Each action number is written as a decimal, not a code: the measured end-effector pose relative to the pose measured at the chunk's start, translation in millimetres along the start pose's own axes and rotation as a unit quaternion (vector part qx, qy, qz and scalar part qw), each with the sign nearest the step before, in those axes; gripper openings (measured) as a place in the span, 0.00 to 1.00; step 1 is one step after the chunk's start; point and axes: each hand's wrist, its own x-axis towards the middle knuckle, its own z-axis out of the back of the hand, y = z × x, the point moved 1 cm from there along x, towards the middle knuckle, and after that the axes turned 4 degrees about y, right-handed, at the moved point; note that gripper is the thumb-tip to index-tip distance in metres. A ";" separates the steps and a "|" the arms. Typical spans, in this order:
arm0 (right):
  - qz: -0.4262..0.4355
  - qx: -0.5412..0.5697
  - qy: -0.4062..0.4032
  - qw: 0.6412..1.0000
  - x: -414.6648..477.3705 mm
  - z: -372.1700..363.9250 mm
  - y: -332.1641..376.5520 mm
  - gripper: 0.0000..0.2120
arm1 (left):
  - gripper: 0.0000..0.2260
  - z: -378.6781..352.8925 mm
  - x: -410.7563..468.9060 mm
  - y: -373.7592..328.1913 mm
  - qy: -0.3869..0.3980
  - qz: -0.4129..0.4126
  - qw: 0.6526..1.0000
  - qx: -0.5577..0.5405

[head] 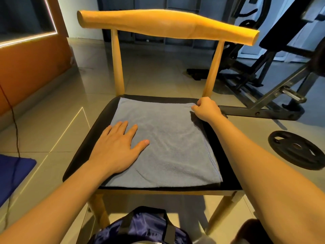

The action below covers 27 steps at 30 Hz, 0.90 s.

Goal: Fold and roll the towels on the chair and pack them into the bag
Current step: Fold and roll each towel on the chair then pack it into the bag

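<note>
While the left hand (117, 147) lies flat on the towel (167, 141), fingers straight and spread, palm down, it grips nothing; it presses the cloth's left part against the seat. Right hand (205, 110): fingers curled, pinching the towel's far right corner, close to the right back post of the chair (167, 23). Towel: grey-blue, spread flat on the black seat pad, roughly square as seen, near edge parallel to the seat's front edge, stitched hem running down its right side. A few shallow creases show near the front edge. Whether it is one layer or already folded, cannot tell. Black seat shows as a border on the left, right and far sides of the cloth. Chair: light wooden legs and posts, thick curved top rail, facing the camera. Bag (140, 228): dark blue, shiny fabric, black straps, on the floor just in front of the chair, at the bottom edge of view; only its top part is visible, contents not discernible. Both forearms bare, reaching in from the lower corners. Surroundings: pale tiled floor; black weight plate (297, 148) flat on the floor to the right of the chair; dark metal gym frame (263, 110) behind it; blue mat (12, 173) at the left edge with a thin cable (15, 131) crossing it.
</note>
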 end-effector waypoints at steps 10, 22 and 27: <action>-0.027 -0.021 -0.044 0.998 -2.7 11.7 -3.8 0.06 | 0.39 2.0 -0.1 -1.5 0.006 0.005 1.000 0.007; -0.065 0.029 0.174 0.982 -122.6 36.6 -8.3 0.15 | 0.34 10.6 -8.1 -0.7 -0.026 0.007 0.999 -0.031; -0.085 0.020 0.136 0.987 -126.5 31.1 -5.0 0.11 | 0.32 8.0 -11.7 6.1 -0.008 0.011 1.000 -0.028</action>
